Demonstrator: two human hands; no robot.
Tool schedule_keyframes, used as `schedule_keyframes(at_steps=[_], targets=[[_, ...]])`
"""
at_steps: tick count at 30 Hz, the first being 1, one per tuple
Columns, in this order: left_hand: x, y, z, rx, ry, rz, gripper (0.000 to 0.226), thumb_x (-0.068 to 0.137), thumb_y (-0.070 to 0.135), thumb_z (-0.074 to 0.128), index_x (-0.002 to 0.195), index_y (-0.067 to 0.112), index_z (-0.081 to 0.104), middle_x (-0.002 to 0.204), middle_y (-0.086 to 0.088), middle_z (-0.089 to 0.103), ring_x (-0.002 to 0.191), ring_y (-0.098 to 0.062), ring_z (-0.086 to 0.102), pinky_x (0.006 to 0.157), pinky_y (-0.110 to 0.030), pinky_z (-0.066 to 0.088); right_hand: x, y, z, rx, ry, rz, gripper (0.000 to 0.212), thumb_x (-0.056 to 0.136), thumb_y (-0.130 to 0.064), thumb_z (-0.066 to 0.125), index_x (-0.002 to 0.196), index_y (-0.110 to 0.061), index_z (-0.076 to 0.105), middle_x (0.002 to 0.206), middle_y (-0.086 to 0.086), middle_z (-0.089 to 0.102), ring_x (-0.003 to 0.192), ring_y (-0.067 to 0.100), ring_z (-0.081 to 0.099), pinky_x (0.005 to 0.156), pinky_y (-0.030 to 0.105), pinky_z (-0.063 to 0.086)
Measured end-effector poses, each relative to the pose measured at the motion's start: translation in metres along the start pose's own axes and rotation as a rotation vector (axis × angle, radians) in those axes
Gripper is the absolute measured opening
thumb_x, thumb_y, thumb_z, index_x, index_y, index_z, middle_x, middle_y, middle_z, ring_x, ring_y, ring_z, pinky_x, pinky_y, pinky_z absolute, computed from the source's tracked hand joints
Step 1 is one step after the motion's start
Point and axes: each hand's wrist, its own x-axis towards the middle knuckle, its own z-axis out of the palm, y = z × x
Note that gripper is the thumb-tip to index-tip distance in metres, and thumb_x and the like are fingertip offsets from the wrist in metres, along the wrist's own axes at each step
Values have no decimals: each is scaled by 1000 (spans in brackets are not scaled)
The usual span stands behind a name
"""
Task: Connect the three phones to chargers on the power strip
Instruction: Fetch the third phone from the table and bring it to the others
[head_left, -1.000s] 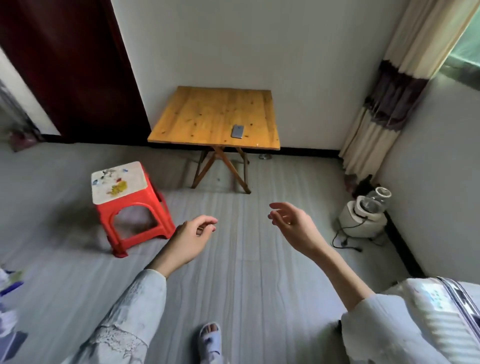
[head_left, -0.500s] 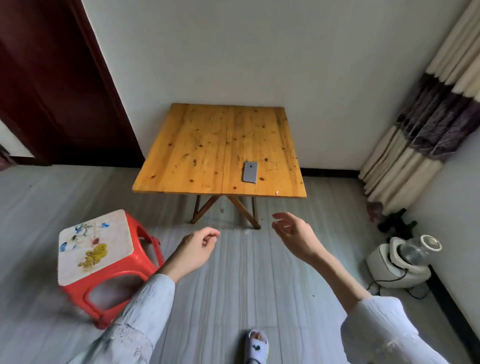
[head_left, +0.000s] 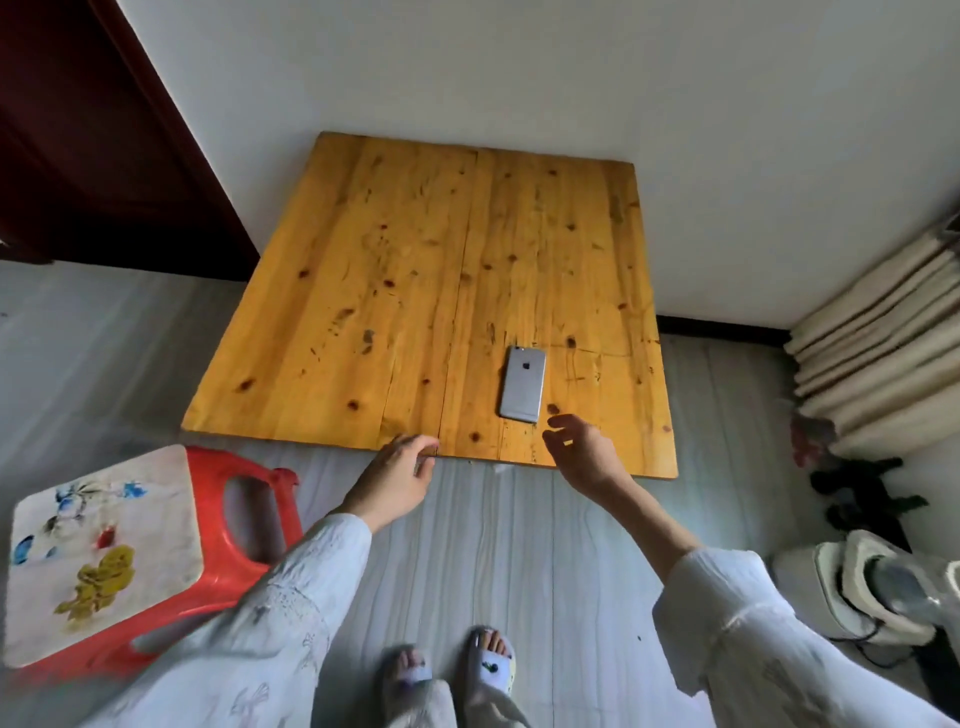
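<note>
A grey phone (head_left: 523, 383) lies face down on the wooden table (head_left: 363, 312), near its front edge and right of the middle. My right hand (head_left: 584, 449) hovers just below the phone at the table's front edge, fingers apart and empty. My left hand (head_left: 397, 473) is at the front edge further left, fingers loosely curled, holding nothing. No power strip, charger or other phone is in view.
A red plastic stool (head_left: 156, 551) with a white painted top stands on the floor at the left. A white appliance (head_left: 872, 587) with a cord sits at the right by the curtain (head_left: 883, 364). A dark door (head_left: 93, 130) is at the far left.
I have walked up to the table, which now fills the view. Both hands have come forward to its front edge, the right one close to the phone.
</note>
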Motion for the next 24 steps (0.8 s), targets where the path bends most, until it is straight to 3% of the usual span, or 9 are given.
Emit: schedule_keyframes(at_steps=[5,8,11,15,18,24], targets=[[78,-40,16,172,-86,-75,51,94,27,42,142,22,26,156,-6,13,144,-25,9,117,-44,14,89,10,35,-77,-57,142,39,94,-24,46,129,-5,46,128,17,58,113,33,57,93,36,45],[117,-69,24,320,-141,-66,64,92,38,43,145,31,8,157,-5,-9,144,-27,-12,115,-56,3,128,18,57,-83,-41,268,48,94,-28,46,133,-2,40,134,20,51,119,34,52,99,40,43],[145,-94,26,387,-175,-90,75,88,47,46,144,37,-5,154,-4,-24,141,-29,-24,108,-64,-7,158,23,73,-119,50,363,53,91,-36,49,127,3,44,128,24,48,114,38,49,92,39,41],[155,-115,28,469,-176,-91,82,85,56,43,139,40,-16,152,-1,-30,139,-27,-28,105,-67,-9,186,17,87,-143,144,480,80,77,-55,60,126,3,39,126,19,40,119,37,37,96,45,37],[155,-118,30,475,-171,-96,84,84,59,41,132,41,-26,146,1,-36,139,-28,-27,105,-68,-7,196,8,96,-175,152,549,93,72,-58,64,133,3,31,128,17,34,121,36,33,98,48,35],[158,-115,32,503,-198,-130,86,84,60,39,126,42,-33,140,3,-41,139,-28,-27,104,-69,-8,214,0,102,-109,192,698,78,72,-35,73,128,0,32,130,17,31,123,36,31,96,51,36]])
